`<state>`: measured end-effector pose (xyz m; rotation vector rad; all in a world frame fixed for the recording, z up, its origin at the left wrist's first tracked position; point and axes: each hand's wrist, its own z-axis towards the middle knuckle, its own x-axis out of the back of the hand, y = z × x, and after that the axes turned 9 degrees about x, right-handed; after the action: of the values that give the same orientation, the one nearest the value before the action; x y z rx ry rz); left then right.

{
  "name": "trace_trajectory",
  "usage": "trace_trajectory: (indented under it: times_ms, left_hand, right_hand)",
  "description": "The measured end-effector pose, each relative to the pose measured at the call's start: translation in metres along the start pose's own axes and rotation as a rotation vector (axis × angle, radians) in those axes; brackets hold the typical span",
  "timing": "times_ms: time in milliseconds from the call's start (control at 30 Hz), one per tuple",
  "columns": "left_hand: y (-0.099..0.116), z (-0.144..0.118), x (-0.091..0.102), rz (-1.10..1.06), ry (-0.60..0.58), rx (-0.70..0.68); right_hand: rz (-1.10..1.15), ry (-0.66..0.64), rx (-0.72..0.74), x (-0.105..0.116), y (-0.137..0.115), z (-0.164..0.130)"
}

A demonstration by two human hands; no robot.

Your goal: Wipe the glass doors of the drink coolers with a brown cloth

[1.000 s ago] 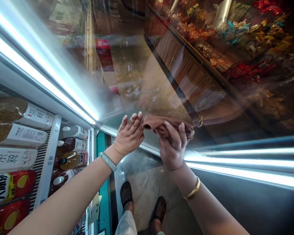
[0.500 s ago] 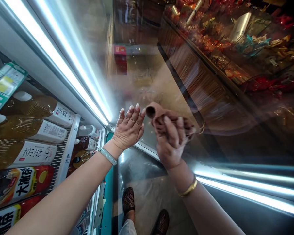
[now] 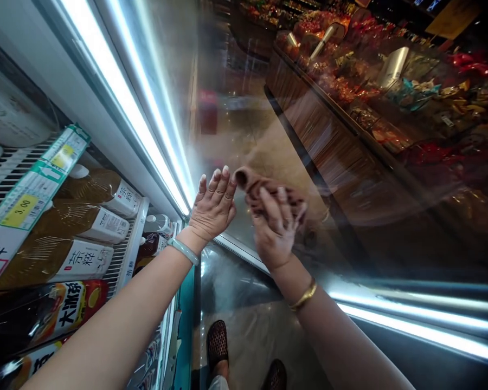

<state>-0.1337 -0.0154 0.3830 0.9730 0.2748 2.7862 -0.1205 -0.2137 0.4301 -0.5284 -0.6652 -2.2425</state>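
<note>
My right hand (image 3: 273, 230) presses a bunched brown cloth (image 3: 255, 186) against the glass door (image 3: 268, 119) of a drinks cooler. My left hand (image 3: 212, 208) lies flat on the same glass just left of the cloth, fingers together and extended, holding nothing. A pale green bangle (image 3: 183, 251) circles my left wrist and a gold bangle (image 3: 303, 297) my right. The glass is fogged and mirrors a shop counter.
Bright light strips (image 3: 126, 103) run along the door frame. On the left, wire shelves hold bottled tea drinks (image 3: 93, 222) lying with labels outward, plus a price tag (image 3: 24, 208) marked 3.00. My feet in dark mesh shoes (image 3: 218, 344) stand on the tiled floor below.
Both hands have slid upward along the glass with the cloth, and the view has tilted up, showing more of the upper shelf and price tag.
</note>
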Motion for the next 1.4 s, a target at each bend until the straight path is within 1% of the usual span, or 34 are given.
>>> trace_trajectory:
  times_ms: [67,100,133,167,200,267,300,333,367,400,433,467,500,533,567,600,667,700,733,767,833,900,967,1033,1067,1133,1200,1267,1333,1400]
  left_hand:
    - [-0.010,-0.001,0.000,-0.029,-0.043,0.022]
    - [-0.014,-0.002,0.001,-0.024,-0.064,0.030]
    - [-0.017,-0.003,0.003,-0.018,-0.081,0.034]
    - [-0.020,-0.003,0.006,-0.018,-0.091,0.036]
    - [-0.022,-0.004,0.008,-0.024,-0.101,0.044]
    - [-0.026,-0.004,0.014,-0.043,-0.122,0.081]
    - [-0.027,-0.004,0.017,-0.049,-0.140,0.108]
    - [-0.029,-0.004,0.020,-0.048,-0.163,0.141]
    - [-0.031,-0.004,0.023,-0.042,-0.185,0.180]
    - [-0.032,-0.006,0.026,-0.032,-0.199,0.218]
    - [-0.033,-0.008,0.028,-0.018,-0.204,0.251]
    - [-0.033,-0.011,0.030,-0.001,-0.203,0.275]
    - [-0.032,-0.016,0.032,0.015,-0.197,0.284]
    - [-0.029,-0.021,0.034,0.030,-0.194,0.271]
    - [-0.024,-0.027,0.034,0.041,-0.195,0.233]
    - [-0.017,-0.033,0.034,0.045,-0.197,0.176]
    - [0.002,-0.041,0.032,0.038,-0.198,0.052]
    - [0.014,-0.042,0.030,0.030,-0.187,0.009]
    - [0.028,-0.040,0.027,0.017,-0.172,-0.022]
    - [0.042,-0.036,0.024,-0.004,-0.152,-0.048]
    - [0.073,-0.019,0.020,-0.066,-0.096,-0.095]
    - [0.106,0.009,0.019,-0.140,-0.028,-0.143]
    - [0.140,0.040,0.023,-0.208,0.047,-0.178]
    - [0.174,0.069,0.031,-0.260,0.125,-0.188]
    - [0.190,0.079,0.035,-0.279,0.159,-0.186]
    - [0.218,0.089,0.040,-0.291,0.207,-0.170]
    - [0.238,0.088,0.041,-0.274,0.216,-0.149]
    - [0.250,0.083,0.039,-0.263,0.229,-0.213]
    - [0.258,0.089,0.041,-0.262,0.240,-0.271]
    - [0.265,0.114,0.051,-0.263,0.266,-0.287]
  right_hand:
    - [0.082,-0.125,0.098,-0.006,-0.002,-0.010]
    - [0.115,-0.180,0.131,-0.005,-0.001,-0.016]
    - [0.131,-0.210,0.141,-0.002,0.001,-0.018]
    - [0.129,-0.208,0.129,0.003,0.004,-0.015]
    - [0.115,-0.179,0.101,0.007,0.005,-0.006]
    - [0.068,-0.079,0.021,0.007,0.003,0.025]
    - [0.064,-0.040,0.011,0.002,-0.002,0.043]
    - [0.068,-0.031,0.022,-0.007,-0.008,0.058]
    - [0.083,0.002,0.065,-0.019,-0.016,0.069]
    - [0.118,-0.031,0.119,-0.032,-0.023,0.073]
    - [0.161,-0.095,0.182,-0.044,-0.028,0.069]
    - [0.205,-0.168,0.226,-0.054,-0.031,0.058]
    - [0.249,-0.262,0.269,-0.059,-0.031,0.040]
    - [0.287,-0.358,0.332,-0.059,-0.027,0.018]
    - [0.301,-0.430,0.362,-0.054,-0.021,-0.007]
    - [0.305,-0.478,0.386,-0.043,-0.011,-0.033]
    - [0.294,-0.488,0.400,-0.010,0.014,-0.075]
    - [0.282,-0.483,0.396,0.010,0.028,-0.089]
    - [0.272,-0.471,0.395,0.031,0.042,-0.097]
    - [0.258,-0.443,0.381,0.052,0.056,-0.097]
    - [0.188,-0.344,0.327,0.090,0.081,-0.080]
    - [0.108,-0.220,0.269,0.124,0.102,-0.045]
    - [0.017,-0.107,0.211,0.152,0.119,-0.007]
    - [-0.084,-0.028,0.156,0.174,0.130,0.018]
    - [-0.124,0.000,0.131,0.181,0.134,0.022]
    - [-0.173,0.038,0.094,0.188,0.139,0.016]
    - [-0.185,0.062,0.085,0.188,0.142,0.000]
    - [-0.177,0.069,0.099,0.188,0.146,-0.011]
    - [-0.175,0.067,0.095,0.195,0.153,-0.005]
    - [-0.191,0.080,0.077,0.212,0.164,0.024]
